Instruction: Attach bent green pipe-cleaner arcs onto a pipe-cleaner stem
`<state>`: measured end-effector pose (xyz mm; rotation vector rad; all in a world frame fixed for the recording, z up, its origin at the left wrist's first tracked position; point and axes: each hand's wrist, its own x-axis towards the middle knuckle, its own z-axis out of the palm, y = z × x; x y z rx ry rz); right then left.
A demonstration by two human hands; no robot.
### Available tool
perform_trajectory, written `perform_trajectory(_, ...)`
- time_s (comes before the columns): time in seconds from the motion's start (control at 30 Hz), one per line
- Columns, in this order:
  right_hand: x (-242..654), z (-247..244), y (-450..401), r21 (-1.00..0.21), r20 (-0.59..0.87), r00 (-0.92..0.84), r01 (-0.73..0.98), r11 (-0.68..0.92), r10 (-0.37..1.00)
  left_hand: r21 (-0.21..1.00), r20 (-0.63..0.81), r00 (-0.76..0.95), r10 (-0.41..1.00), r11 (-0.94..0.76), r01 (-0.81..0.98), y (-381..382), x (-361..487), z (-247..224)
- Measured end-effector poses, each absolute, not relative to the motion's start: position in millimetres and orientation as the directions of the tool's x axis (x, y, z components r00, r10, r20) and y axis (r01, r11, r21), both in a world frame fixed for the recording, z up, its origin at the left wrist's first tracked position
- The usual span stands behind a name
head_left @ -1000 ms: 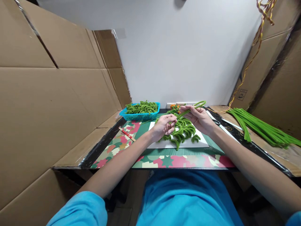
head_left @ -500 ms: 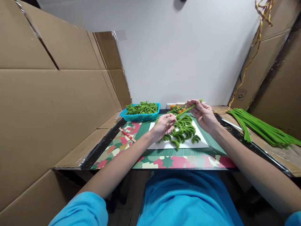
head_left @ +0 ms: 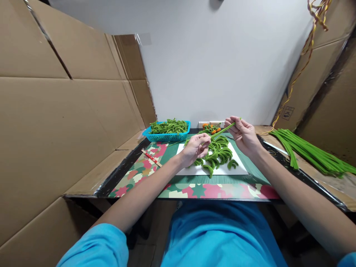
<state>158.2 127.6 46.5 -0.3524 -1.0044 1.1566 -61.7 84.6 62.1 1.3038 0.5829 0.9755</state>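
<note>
A green fuzzy stem stretches on a slant between my two hands, above the table. Its lower left end is pinched in the fingers of my left hand. Thumb and forefinger of my right hand grip it near its upper right end, the other fingers held loosely. Beneath them, several curved green fuzzy pieces lie in clusters on a white sheet. My left hand hides part of the sheet's left side.
A blue basket of green pieces stands at the back left. Orange and green pieces lie behind the sheet. A red stick is at the left, long green stems at the right. Cardboard walls flank the table.
My right hand has shifted slightly to the right along with its end of the stem. The view has moved a little; both hands keep their grip.
</note>
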Motion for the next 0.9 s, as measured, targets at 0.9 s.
perform_trajectory(0.9, 149.8, 40.8, 111.4, -0.828, 0.533, -0.205, -0.325, 0.457, 0.821, 0.971, 0.075, 0.479, 0.875, 0.046, -0.236, 91.0, -69.5, 57.6)
